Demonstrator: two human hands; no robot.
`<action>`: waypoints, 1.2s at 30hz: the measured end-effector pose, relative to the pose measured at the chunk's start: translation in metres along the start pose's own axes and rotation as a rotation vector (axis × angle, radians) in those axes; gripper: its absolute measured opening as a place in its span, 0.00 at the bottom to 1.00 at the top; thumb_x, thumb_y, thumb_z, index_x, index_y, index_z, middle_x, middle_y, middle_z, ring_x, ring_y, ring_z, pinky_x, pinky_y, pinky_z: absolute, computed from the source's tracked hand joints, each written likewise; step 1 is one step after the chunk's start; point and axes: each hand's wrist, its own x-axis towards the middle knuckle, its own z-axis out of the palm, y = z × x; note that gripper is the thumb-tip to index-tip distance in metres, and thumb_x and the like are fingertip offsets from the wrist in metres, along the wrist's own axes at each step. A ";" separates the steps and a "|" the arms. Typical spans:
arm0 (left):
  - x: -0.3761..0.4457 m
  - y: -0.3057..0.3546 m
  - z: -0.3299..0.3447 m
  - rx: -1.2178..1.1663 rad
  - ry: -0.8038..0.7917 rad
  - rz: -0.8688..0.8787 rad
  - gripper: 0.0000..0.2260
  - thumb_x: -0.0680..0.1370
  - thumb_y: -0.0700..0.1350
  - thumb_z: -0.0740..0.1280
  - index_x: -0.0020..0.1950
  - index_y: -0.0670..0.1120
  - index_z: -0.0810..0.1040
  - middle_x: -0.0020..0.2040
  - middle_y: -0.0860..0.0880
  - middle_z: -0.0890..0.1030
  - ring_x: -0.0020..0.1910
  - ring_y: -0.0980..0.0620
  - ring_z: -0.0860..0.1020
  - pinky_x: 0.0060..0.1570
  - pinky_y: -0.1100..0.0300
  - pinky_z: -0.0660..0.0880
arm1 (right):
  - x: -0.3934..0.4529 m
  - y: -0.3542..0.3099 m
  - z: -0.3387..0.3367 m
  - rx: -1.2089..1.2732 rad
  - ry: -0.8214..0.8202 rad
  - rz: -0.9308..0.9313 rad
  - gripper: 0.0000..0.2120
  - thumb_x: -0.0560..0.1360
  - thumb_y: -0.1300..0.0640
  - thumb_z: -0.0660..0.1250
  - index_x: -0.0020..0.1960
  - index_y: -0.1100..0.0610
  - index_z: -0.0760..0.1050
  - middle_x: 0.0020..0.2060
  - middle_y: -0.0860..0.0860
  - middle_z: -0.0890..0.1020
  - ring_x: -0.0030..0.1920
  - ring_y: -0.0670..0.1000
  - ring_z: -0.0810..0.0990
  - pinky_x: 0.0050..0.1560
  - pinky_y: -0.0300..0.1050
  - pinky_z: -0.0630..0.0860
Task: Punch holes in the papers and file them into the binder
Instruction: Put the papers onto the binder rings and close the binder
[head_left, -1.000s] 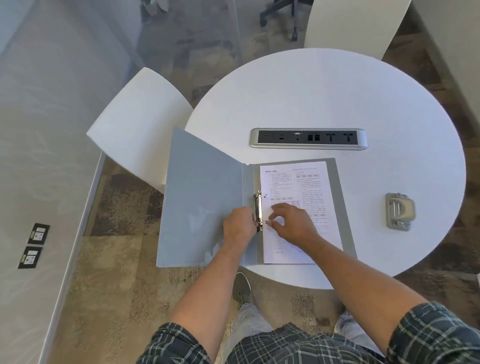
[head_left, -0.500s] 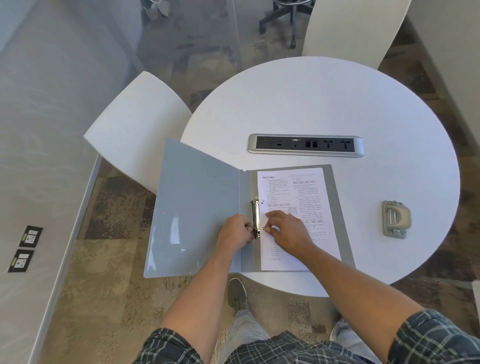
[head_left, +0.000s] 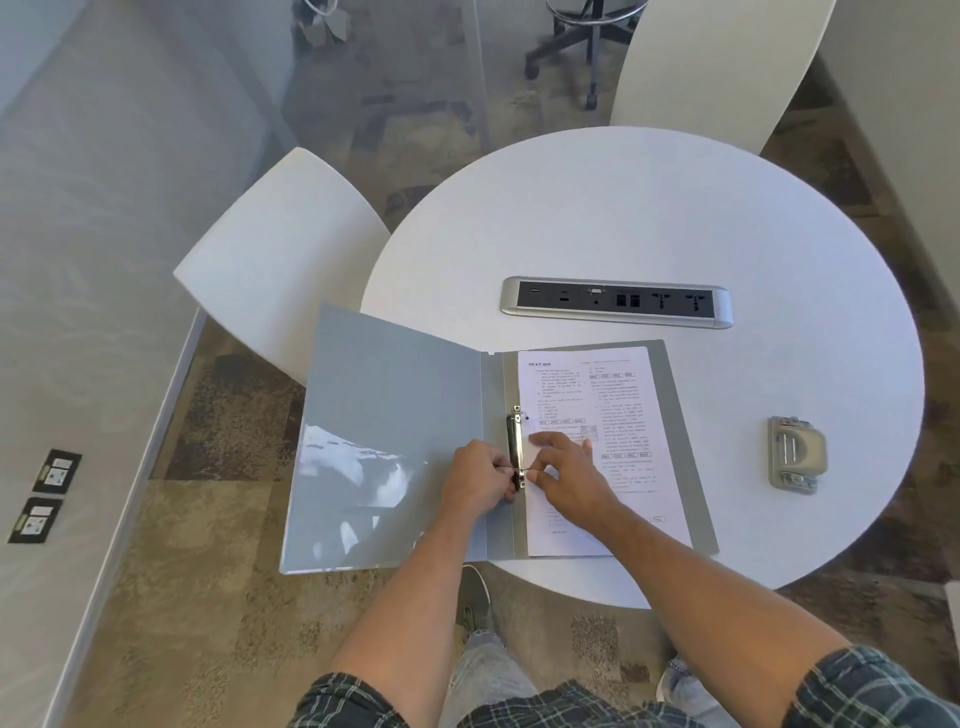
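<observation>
A grey binder (head_left: 384, 415) lies open at the near edge of the round white table (head_left: 649, 218), its left cover hanging past the rim. Printed papers (head_left: 618, 405) lie on its right half, beside the metal ring clip (head_left: 515, 436) on the spine. My left hand (head_left: 480, 480) pinches the lower ring of the clip from the left with curled fingers. My right hand (head_left: 566, 475) rests on the papers and pinches the same ring from the right. A grey hole punch (head_left: 795, 454) sits on the table to the right of the binder.
A silver socket strip (head_left: 615, 302) is set into the table behind the binder. White chairs stand at the left (head_left: 275, 254) and at the far side (head_left: 711, 67). A glass partition runs along the left.
My head has tilted, so the table sits lower in view. Both hands stay at the lower ring of the clip; the right-hand fingers have shifted a little on the papers.
</observation>
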 end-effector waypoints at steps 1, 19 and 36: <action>-0.002 0.001 0.001 0.028 0.003 0.003 0.09 0.77 0.34 0.67 0.38 0.42 0.83 0.32 0.46 0.86 0.32 0.50 0.86 0.44 0.49 0.86 | 0.000 0.001 0.001 -0.006 -0.002 -0.004 0.08 0.81 0.58 0.69 0.42 0.53 0.79 0.71 0.46 0.75 0.73 0.48 0.70 0.82 0.58 0.39; -0.030 0.023 0.018 0.392 0.141 0.005 0.12 0.76 0.48 0.72 0.56 0.44 0.78 0.51 0.45 0.84 0.50 0.43 0.82 0.43 0.53 0.77 | -0.006 0.000 0.001 -0.059 -0.014 -0.018 0.06 0.79 0.56 0.72 0.56 0.52 0.80 0.71 0.46 0.74 0.73 0.48 0.71 0.81 0.60 0.40; -0.027 0.023 0.020 -0.032 0.220 -0.038 0.11 0.73 0.35 0.67 0.52 0.44 0.84 0.52 0.45 0.84 0.50 0.46 0.82 0.48 0.54 0.80 | 0.007 -0.012 -0.005 -0.058 -0.194 0.115 0.36 0.71 0.57 0.77 0.76 0.47 0.72 0.76 0.49 0.64 0.78 0.54 0.60 0.81 0.62 0.41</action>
